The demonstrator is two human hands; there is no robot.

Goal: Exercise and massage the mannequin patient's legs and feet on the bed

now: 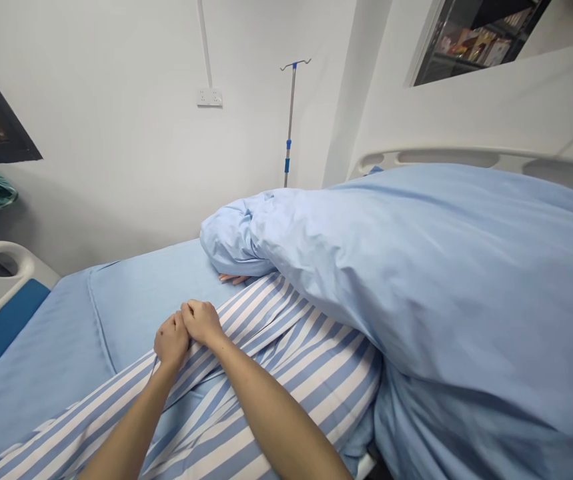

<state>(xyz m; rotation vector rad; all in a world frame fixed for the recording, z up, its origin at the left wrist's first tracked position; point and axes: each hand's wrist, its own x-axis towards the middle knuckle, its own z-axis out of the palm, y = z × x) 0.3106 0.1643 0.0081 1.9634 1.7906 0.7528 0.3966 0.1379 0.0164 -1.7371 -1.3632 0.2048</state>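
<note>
My left hand (170, 341) and my right hand (202, 321) are side by side, both closed, gripping the far edge of a blue-and-white striped garment (286, 347) on a person lying on the bed. Fingertips of the lying person's hand (233, 279) show just beyond, under the rolled edge of a light blue quilt (416, 267) that covers the rest of the body to the right.
A light blue sheet (131, 300) covers the mattress to the left. White bed end boards stand at the left (11, 260) and at the back right (466, 157). An IV pole (290, 120) stands by the white wall with a socket (209, 97).
</note>
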